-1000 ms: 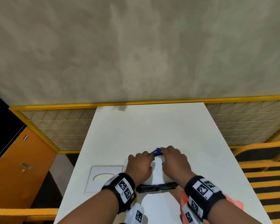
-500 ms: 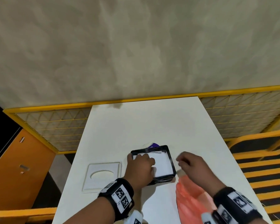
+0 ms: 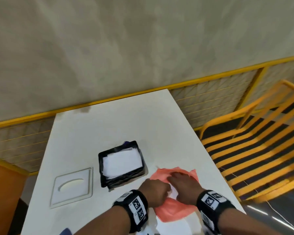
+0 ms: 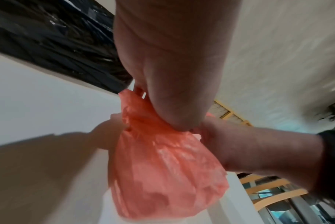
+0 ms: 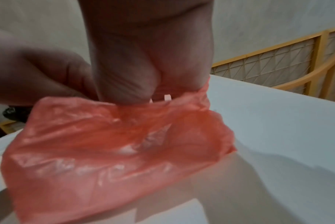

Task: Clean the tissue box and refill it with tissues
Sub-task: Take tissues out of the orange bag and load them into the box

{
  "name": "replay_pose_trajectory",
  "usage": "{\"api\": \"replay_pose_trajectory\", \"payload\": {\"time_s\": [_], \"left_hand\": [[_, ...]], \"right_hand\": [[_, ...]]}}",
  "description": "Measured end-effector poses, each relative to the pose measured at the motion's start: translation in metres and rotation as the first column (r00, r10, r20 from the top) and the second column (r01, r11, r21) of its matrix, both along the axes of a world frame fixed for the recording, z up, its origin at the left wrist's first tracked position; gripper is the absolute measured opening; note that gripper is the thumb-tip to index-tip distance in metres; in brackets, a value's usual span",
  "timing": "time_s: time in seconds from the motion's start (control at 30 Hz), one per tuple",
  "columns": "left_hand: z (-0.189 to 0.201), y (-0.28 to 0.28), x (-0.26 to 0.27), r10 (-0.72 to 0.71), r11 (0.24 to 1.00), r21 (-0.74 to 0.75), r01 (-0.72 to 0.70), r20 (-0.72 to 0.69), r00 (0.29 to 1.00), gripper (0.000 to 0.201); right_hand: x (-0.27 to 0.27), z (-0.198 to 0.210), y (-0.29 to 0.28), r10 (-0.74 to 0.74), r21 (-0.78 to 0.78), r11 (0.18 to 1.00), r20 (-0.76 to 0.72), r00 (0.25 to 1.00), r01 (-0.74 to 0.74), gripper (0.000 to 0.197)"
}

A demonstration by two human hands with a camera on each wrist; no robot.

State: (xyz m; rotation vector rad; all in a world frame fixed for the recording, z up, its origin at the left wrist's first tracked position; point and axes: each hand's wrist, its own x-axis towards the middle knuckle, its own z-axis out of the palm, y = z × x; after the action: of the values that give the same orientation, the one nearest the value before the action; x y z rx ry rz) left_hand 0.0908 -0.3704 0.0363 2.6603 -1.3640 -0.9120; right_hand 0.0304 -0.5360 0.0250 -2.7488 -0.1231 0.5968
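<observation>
The black tissue box stands open on the white table, a stack of white tissues lying inside it. Its white lid with an oval slot lies flat to the left of it. To the right of the box lies a thin orange plastic bag. My left hand pinches a bunched edge of the bag. My right hand grips the bag's mouth beside it. Something white shows between the two hands; I cannot tell what it is.
A yellow slatted chair stands right of the table. A yellow-framed mesh fence runs along the table's far edge under a beige wall. An orange cabinet stands at the lower left. A bit of dark blue shows behind the box.
Both hands left the tissue box and moved right and nearer to take hold of the orange bag. The box now stands alone with tissues in it. The head camera swung right.
</observation>
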Motion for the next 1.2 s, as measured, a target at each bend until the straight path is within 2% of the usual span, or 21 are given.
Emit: {"api": "replay_pose_trajectory", "payload": {"time_s": [0.1, 0.17, 0.27, 0.33, 0.43, 0.6, 0.7, 0.8, 0.9, 0.97, 1.07, 1.13, 1.2], "left_hand": [[-0.004, -0.008, -0.008, 0.042, 0.995, 0.087, -0.046, 0.045, 0.998, 0.036], [-0.007, -0.012, -0.014, 0.047, 0.986, 0.152, -0.061, 0.096, 0.994, 0.05], [-0.015, -0.017, -0.025, 0.113, 0.973, 0.19, -0.134, 0.119, 0.986, 0.067], [-0.021, -0.017, -0.028, 0.173, 0.968, 0.169, -0.188, 0.101, 0.98, 0.07], [-0.022, -0.016, -0.024, 0.29, 0.949, 0.121, -0.292, 0.036, 0.956, 0.071], [-0.013, -0.019, -0.013, 0.432, 0.902, 0.031, -0.431, -0.099, 0.897, 0.059], [-0.003, -0.022, -0.006, 0.465, 0.874, -0.051, -0.482, -0.193, 0.864, 0.042], [0.002, -0.024, -0.002, 0.453, 0.865, -0.096, -0.492, -0.27, 0.85, 0.028], [0.003, -0.024, 0.001, 0.48, 0.844, -0.112, -0.525, -0.28, 0.832, 0.017], [0.003, -0.024, 0.0, 0.512, 0.801, -0.138, -0.583, -0.346, 0.786, 0.021], [0.007, -0.022, -0.003, 0.486, 0.739, -0.223, -0.636, -0.478, 0.732, 0.014], [0.009, -0.02, -0.003, 0.497, 0.701, -0.244, -0.671, -0.508, 0.704, 0.023], [0.006, -0.016, 0.0, 0.519, 0.651, -0.251, -0.716, -0.541, 0.661, 0.031]], "right_hand": [[-0.008, -0.004, -0.008, 0.01, -0.114, 0.993, -0.019, 1.0, -0.012, 0.065], [-0.011, -0.008, -0.01, 0.009, -0.137, 0.99, -0.038, 0.999, -0.014, 0.063], [-0.011, -0.01, -0.013, -0.022, -0.121, 0.993, -0.042, 0.999, 0.017, 0.05], [-0.01, -0.012, -0.014, -0.052, -0.09, 0.995, -0.008, 0.999, 0.051, 0.034], [-0.009, -0.009, -0.018, -0.102, -0.027, 0.994, 0.03, 0.994, 0.102, 0.023], [0.001, 0.008, -0.02, -0.167, 0.177, 0.973, 0.088, 0.982, 0.15, 0.017], [0.008, 0.018, -0.022, -0.208, 0.282, 0.945, 0.131, 0.969, 0.164, 0.018], [0.012, 0.026, -0.022, -0.231, 0.333, 0.928, 0.16, 0.96, 0.168, 0.016], [0.013, 0.029, -0.026, -0.228, 0.355, 0.922, 0.164, 0.96, 0.158, 0.013], [0.012, 0.03, -0.027, -0.224, 0.375, 0.914, 0.149, 0.963, 0.155, 0.011], [0.01, 0.033, -0.027, -0.244, 0.418, 0.893, 0.133, 0.961, 0.169, 0.011], [0.009, 0.036, -0.026, -0.251, 0.451, 0.875, 0.108, 0.962, 0.178, 0.011], [0.007, 0.036, -0.027, -0.236, 0.445, 0.878, 0.078, 0.969, 0.178, 0.023]]}}
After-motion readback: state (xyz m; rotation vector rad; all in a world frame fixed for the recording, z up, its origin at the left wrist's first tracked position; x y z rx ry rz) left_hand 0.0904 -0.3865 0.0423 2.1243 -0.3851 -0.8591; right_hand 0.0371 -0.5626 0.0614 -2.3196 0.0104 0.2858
